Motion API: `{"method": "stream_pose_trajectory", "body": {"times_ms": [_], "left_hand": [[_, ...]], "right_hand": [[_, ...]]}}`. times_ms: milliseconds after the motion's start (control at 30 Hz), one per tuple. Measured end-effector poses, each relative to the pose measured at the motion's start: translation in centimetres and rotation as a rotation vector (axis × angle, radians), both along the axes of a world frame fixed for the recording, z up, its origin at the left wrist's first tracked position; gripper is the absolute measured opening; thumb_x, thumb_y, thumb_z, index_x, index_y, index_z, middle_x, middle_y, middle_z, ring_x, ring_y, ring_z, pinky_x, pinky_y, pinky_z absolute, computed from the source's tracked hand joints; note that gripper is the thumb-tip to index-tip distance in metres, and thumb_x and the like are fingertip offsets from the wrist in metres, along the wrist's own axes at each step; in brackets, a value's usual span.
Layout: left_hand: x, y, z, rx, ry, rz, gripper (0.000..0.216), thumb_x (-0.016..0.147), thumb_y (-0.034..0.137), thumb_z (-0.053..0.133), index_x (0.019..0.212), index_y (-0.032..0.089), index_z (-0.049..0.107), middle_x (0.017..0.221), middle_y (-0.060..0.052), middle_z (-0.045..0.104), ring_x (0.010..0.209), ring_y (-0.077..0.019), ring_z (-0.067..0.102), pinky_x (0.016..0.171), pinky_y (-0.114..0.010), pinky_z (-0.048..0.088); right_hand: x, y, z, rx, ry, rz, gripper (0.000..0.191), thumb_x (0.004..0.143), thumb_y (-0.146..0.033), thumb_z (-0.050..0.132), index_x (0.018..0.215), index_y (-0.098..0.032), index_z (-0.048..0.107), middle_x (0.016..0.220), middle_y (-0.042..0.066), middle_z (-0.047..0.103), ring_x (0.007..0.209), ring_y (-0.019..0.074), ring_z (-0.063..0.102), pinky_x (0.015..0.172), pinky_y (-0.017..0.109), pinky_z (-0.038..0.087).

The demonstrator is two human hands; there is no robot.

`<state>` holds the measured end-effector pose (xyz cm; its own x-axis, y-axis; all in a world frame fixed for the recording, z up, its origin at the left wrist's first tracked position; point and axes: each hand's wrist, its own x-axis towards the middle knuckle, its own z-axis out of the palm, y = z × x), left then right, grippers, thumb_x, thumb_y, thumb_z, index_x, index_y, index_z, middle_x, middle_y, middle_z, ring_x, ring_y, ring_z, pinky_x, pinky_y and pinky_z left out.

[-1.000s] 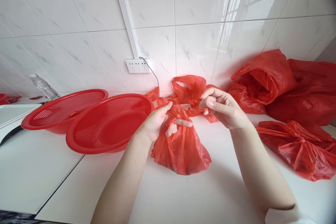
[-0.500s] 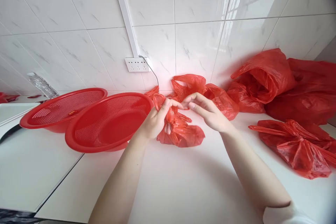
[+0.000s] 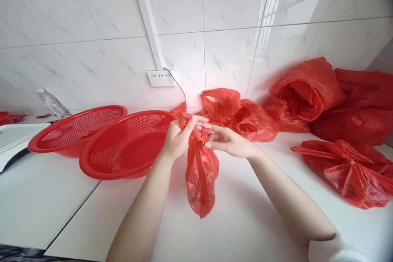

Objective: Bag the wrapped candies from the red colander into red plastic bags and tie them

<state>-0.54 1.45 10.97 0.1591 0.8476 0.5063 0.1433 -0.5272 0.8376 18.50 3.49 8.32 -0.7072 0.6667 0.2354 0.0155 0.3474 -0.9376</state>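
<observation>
A small red plastic bag [image 3: 202, 180] hangs in front of me, its neck gathered and its lower part slightly filled. What lies inside it cannot be made out. My left hand [image 3: 181, 134] is closed on one side of the bag's top, thumb against the fingers. At the other side of the neck, my right hand [image 3: 225, 140] pinches the bag between thumb and fingers, close to the left fingertips. Behind my hands, an opened red bag [image 3: 256, 123] and a red bag with looped handles [image 3: 222, 102] stand against the wall.
Two red colanders, one near [image 3: 89, 163] and one farther [image 3: 39, 143], stand at the left. A clear plastic bottle [image 3: 54, 102] leans by the wall. At the right are a tied red bag [image 3: 353, 176] and larger red bags [image 3: 353, 123]. A cord hangs from the wall socket [image 3: 160, 78].
The bag has swung from lying sideways to hanging straight down. My right hand has moved left and closed on its neck, while my left hand keeps its hold at the top.
</observation>
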Motion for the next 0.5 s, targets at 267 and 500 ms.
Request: {"method": "stream_pose_trajectory", "body": {"times_ms": [267,500], "left_hand": [[-0.8,0.6,-0.1,-0.003,0.263,0.065,0.043,0.095,0.049,0.043,0.093,0.019,0.074,0.094,-0.009,0.073,0.087,-0.0225,0.067,0.079,-0.031,0.050],[-4.0,0.4,1.2,-0.032,0.819,0.378,0.052,0.096,0.044,0.035,0.052,0.022,0.052,0.056,-0.002,0.062,0.055,-0.0184,0.056,0.060,-0.028,0.037]], "right_hand": [[1.0,0.7,0.2,0.338,-0.117,-0.426,0.021,0.093,-0.027,0.051,0.098,-0.020,0.070,0.088,0.004,0.073,0.084,0.0191,0.071,0.077,0.031,0.054],[4.7,1.4,1.4,0.505,-0.360,-0.536,0.026,0.094,-0.028,0.046,0.083,-0.021,0.068,0.078,0.003,0.073,0.067,0.0181,0.068,0.064,0.030,0.050]]}}
